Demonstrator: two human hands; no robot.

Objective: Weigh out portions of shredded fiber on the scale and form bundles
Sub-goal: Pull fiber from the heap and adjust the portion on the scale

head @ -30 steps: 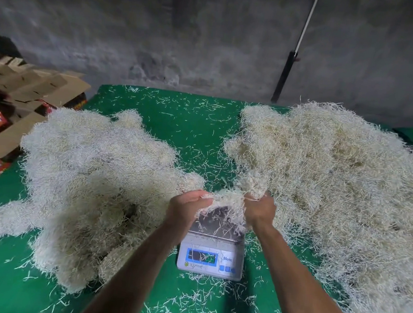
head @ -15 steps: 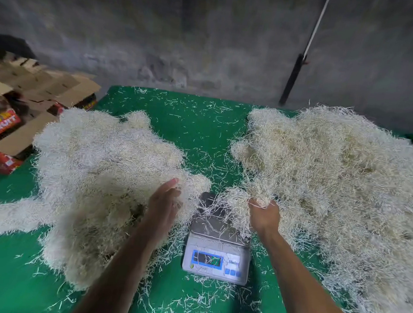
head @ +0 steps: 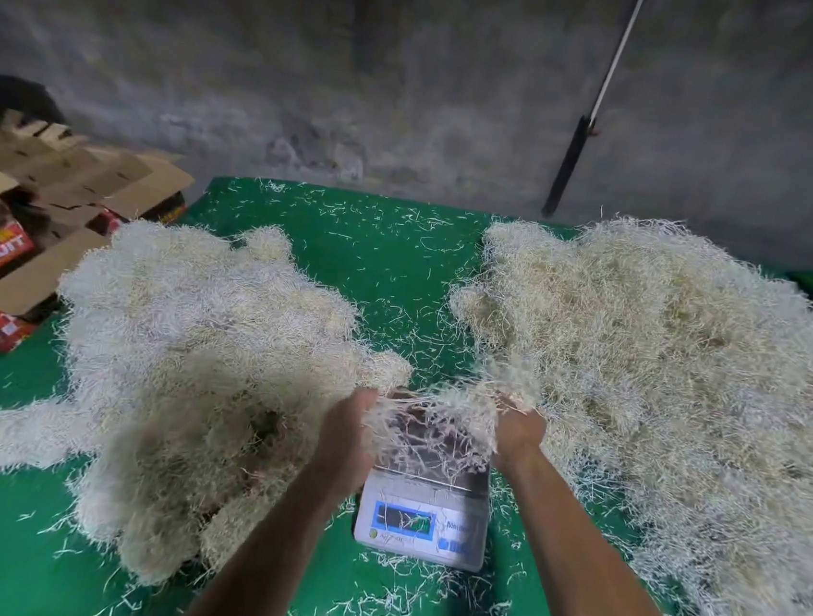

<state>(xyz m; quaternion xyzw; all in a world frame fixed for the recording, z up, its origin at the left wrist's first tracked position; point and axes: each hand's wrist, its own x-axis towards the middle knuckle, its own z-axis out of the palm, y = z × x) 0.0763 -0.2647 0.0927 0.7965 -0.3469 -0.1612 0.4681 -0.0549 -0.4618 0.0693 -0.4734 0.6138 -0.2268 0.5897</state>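
While a tuft of shredded fiber (head: 433,418) is held stretched above the scale (head: 422,520), both hands are seen at the centre of the view, just below the middle. The left hand (head: 344,431) is placed at the 9 o'clock side of the scale platform, its fingers curled into the left end of the tuft; the right hand (head: 517,427) is placed at the 3 o'clock side, its fingers closed on the right end. How tightly each end is pinched cannot be told, since the fingertips are buried in strands. The scale is set on the green surface (head: 384,265) toward 6 o'clock, its blue-framed display turned toward the viewer; the reading cannot be made out. Loose strands are draped over its platform. A large pale heap (head: 198,361) is spread at 9 o'clock, its near edge touching the left forearm. A second, broader heap (head: 662,385) is spread at 3 o'clock, just beside the right hand. Stray strands are scattered over the surface between and in front of the heaps. Open cardboard boxes (head: 26,227) are stacked beyond the surface edge at 10 o'clock. A pole (head: 584,126) is leaned against the grey wall (head: 269,67) at 1 o'clock.
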